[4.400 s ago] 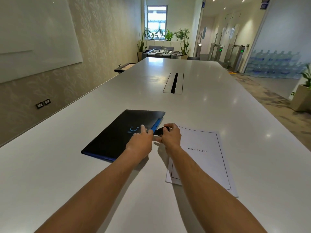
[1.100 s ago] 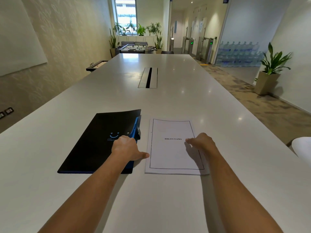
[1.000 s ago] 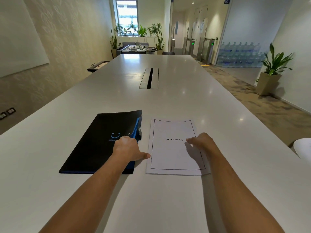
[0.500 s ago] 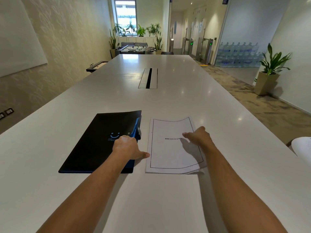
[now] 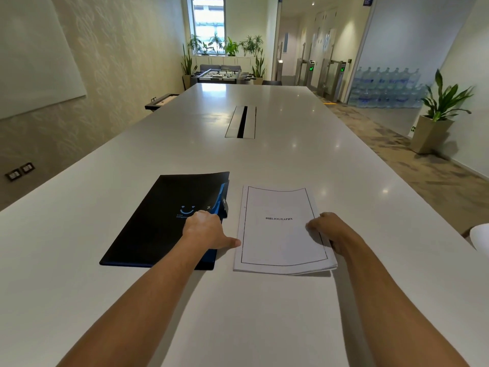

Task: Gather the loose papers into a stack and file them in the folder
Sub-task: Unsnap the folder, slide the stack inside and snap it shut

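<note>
A black folder (image 5: 156, 223) with a blue smiley mark and a blue inner edge lies closed on the white table (image 5: 264, 313), left of centre. Just to its right lies a stack of white papers (image 5: 275, 245), its top sheet titled "BIBLIOGRAPHY". My left hand (image 5: 205, 230) rests palm down on the folder's right edge, thumb stretched toward the papers. At the stack's right edge, my right hand (image 5: 328, 229) pinches the sheets. That edge curls up slightly off the table.
A cable slot (image 5: 241, 122) is set into the table farther ahead. A white rounded object (image 5: 480, 237) shows at the right edge of view. A potted plant (image 5: 436, 120) stands on the floor to the right.
My right hand slid from the top of the page to the stack's right edge and took hold there. My left hand stayed on the folder.
</note>
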The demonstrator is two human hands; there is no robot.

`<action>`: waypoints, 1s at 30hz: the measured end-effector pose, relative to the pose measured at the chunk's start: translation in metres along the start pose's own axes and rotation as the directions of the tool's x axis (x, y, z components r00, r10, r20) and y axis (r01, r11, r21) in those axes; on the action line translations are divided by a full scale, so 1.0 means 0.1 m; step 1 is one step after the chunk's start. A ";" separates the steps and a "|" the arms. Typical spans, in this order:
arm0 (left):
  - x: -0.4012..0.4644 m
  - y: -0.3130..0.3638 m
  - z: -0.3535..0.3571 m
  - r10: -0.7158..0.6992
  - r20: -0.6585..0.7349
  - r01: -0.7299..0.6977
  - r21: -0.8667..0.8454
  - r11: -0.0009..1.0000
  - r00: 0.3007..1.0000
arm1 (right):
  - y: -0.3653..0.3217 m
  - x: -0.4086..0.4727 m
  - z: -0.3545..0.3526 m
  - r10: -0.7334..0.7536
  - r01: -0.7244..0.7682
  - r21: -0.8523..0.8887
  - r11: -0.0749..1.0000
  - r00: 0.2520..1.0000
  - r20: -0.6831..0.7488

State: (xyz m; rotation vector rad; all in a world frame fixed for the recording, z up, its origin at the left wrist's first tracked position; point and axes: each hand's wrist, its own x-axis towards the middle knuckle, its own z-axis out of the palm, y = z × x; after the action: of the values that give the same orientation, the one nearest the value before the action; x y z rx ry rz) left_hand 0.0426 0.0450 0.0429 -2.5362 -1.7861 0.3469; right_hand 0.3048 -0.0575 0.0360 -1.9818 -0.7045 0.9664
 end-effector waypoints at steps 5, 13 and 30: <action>-0.01 -0.06 -0.03 0.028 0.033 -0.025 -0.073 0.997 0.999 | 0.01 -0.04 0.02 -0.033 0.025 0.118 0.993 0.997 0.066; -0.04 -0.35 -0.20 0.051 0.012 -0.045 -0.302 0.952 0.999 | -0.14 -0.17 -0.01 -0.182 0.188 0.196 0.962 0.982 -0.048; -0.20 -0.03 -0.47 0.040 -0.109 -0.077 -0.363 0.929 0.993 | -0.58 -0.39 0.43 -0.352 0.351 0.056 0.935 0.936 0.004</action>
State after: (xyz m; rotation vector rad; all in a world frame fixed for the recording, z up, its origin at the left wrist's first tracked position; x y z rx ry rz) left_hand 0.0426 0.0324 0.0925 -2.7905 -1.8938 -0.1283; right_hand 0.2403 -0.0383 0.0836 -1.7240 -0.9906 0.7736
